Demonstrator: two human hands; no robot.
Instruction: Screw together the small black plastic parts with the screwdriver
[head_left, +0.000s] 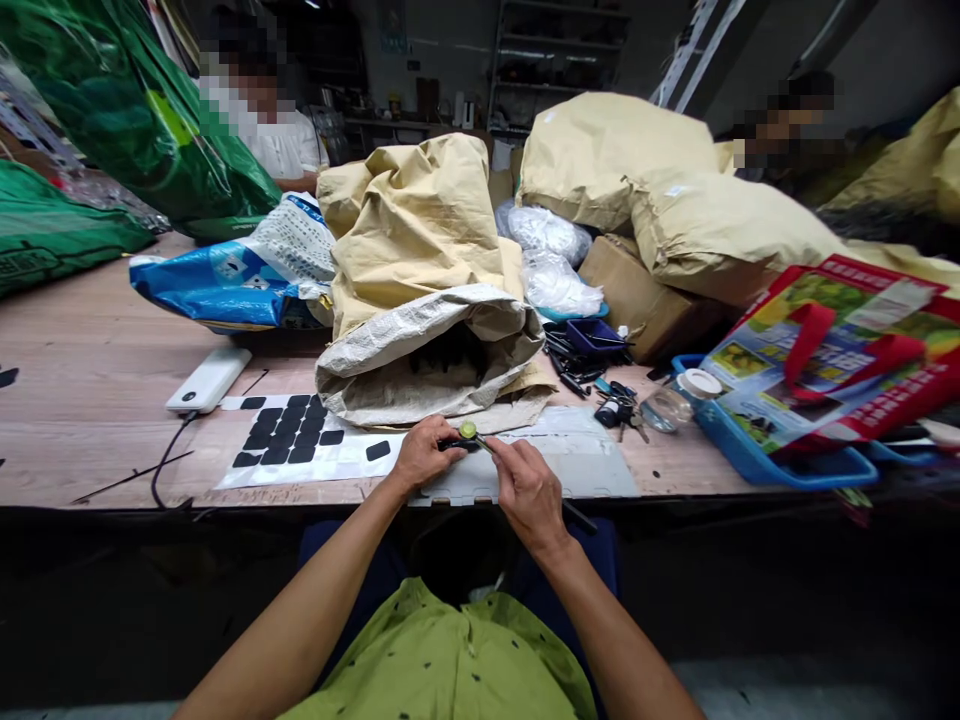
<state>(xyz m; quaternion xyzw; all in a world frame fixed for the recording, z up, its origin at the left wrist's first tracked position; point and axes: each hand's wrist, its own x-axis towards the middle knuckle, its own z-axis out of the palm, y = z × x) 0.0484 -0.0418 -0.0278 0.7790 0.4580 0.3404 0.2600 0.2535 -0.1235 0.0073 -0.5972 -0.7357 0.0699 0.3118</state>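
Note:
At the table's front edge my left hand (427, 455) is closed on a small black part (459, 443), mostly hidden by the fingers. My right hand (527, 490) grips a slim tool whose dark handle (579, 517) sticks out below the palm. A round yellow-green piece (468, 430) shows at the tool's front end, touching or just above the black part; I cannot tell which. Beneath both hands lies a grey-white board (600, 470). Behind them an open woven sack (431, 310) faces me, with dark contents inside. Black rounded squares (281, 435) lie on a white sheet to the left.
A white power bank (210, 380) with a cable rests on the left. On the right are a blue tray (787, 470) under a red printed bag (840, 350), a clear jar (664, 408) and keys (634, 420). Stuffed tan sacks (615, 150) stand behind. Two people are beyond the table.

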